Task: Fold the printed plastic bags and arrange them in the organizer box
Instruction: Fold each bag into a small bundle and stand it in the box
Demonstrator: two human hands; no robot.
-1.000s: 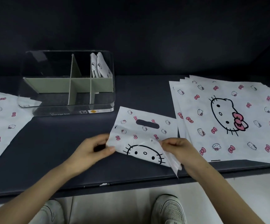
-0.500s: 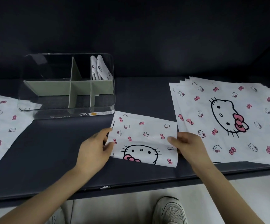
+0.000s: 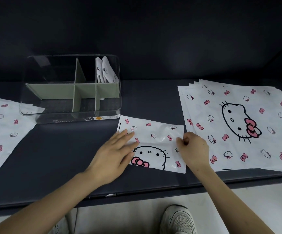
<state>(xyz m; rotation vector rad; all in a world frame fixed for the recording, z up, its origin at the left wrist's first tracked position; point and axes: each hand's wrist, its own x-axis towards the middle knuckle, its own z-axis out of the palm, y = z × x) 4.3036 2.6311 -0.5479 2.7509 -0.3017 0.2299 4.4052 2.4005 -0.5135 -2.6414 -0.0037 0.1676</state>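
Head view: the folded bag (image 3: 155, 132), printed with a cat face and pink bows, lies on the desk (image 3: 61, 157) just in front of the clear box (image 3: 69, 114) labelled "Storage box"; the left hand (image 3: 115, 154) presses it with straight, flat fingers; the right hand (image 3: 194, 149) pinches its right edge.

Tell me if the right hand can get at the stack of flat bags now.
Probably yes. The right hand pinches the half-folded bag at its right edge; the stack of flat bags lies beside it, uncovered, nothing between. It must let go first.
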